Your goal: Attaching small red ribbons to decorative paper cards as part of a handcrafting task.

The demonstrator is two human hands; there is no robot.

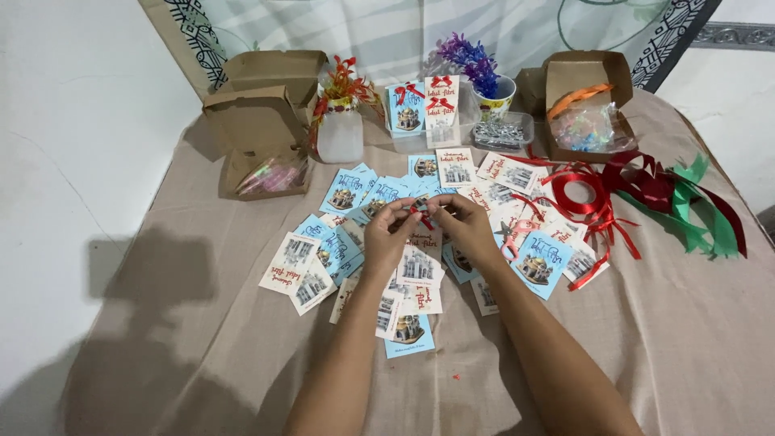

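Beige cloth (pixel 161 323) covers the table by a white wall, strewn with blue and white cards (pixel 347 194) — ribbon coils (pixel 577 194) and cardboard boxes (pixel 258 113) beyond. Left hand (pixel 390 234) and right hand (pixel 464 226) both pinch a small red ribbon bow (pixel 420 212) above the top edge of a card (pixel 420 262); keeping the loops even and the knot snug would serve best.

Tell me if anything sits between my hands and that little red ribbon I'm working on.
Nothing visible does. The left hand and right hand both pinch the small red ribbon directly with their fingertips, above the scattered greeting cards.
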